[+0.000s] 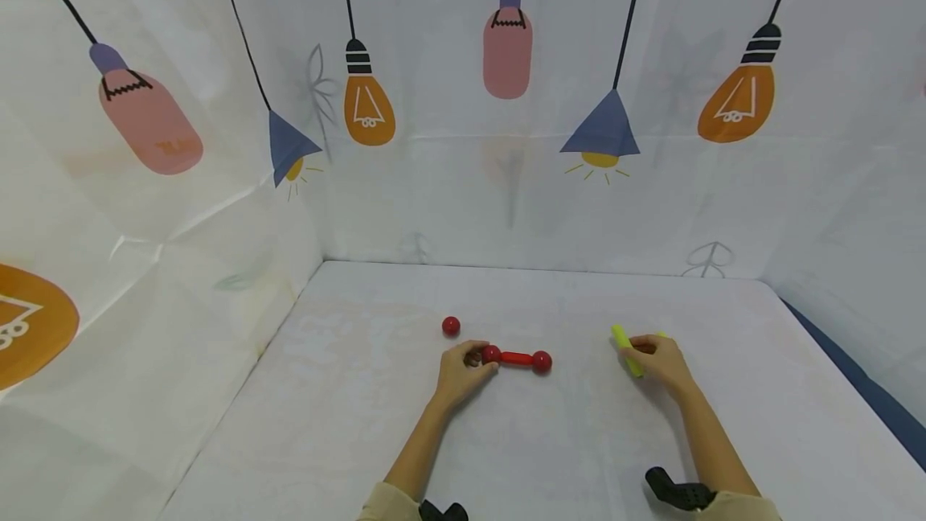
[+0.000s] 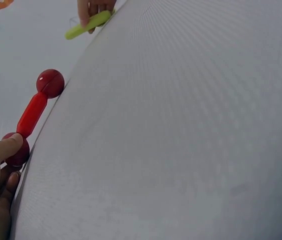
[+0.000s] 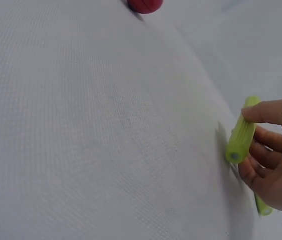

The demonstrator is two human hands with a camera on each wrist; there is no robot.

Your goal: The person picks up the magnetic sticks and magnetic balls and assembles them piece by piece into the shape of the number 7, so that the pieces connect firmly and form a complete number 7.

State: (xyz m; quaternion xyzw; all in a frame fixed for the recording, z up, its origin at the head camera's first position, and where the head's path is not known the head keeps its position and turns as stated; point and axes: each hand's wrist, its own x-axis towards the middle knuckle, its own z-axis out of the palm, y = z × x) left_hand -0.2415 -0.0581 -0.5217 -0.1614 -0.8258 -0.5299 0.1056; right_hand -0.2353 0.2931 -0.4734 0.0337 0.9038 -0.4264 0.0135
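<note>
A red rod [image 1: 517, 358] joins two red balls, one at each end, on the white table. My left hand [image 1: 459, 376] pinches the nearer ball [image 2: 17, 152] between thumb and fingers. The far ball [image 2: 50, 83] points toward my other hand. Further right, my right hand [image 1: 661, 360] holds a yellow-green stick [image 3: 243, 131] between thumb and fingers, tilted over the tabletop. Behind that hand a second yellow-green stick [image 3: 264, 206] is partly hidden. One loose red ball [image 1: 451, 326] rests just beyond my left hand.
The white tabletop [image 1: 347, 392] meets a white sheet wall [image 1: 448, 199] at the back, printed with hanging lamps. Similar sheeting stands along the left and right sides. A dark blue strip [image 1: 861, 380] shows at the right edge.
</note>
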